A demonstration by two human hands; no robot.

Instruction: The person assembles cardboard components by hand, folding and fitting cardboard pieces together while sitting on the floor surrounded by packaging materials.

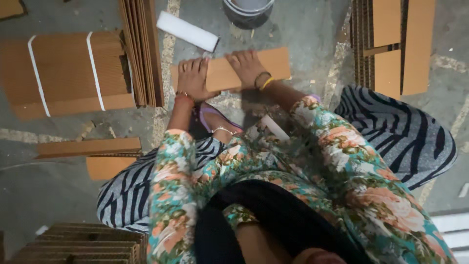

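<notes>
My left hand [192, 78] flat, fingers spread on cardboard strip [229, 71] | right hand [248, 66] likewise pressing | strip on floor [303, 29] | white roller [187, 31] just beyond.

I am seeing the left hand [193, 78] and the right hand [248, 66] pressing flat on a brown cardboard strip [229, 72] that is lying on the concrete floor [303, 34]. A white roll [187, 31] is lying just beyond the strip, near a grey bucket [247, 11]. A strapped cardboard bundle [66, 73] is sitting to the left, well apart from the hands.
</notes>
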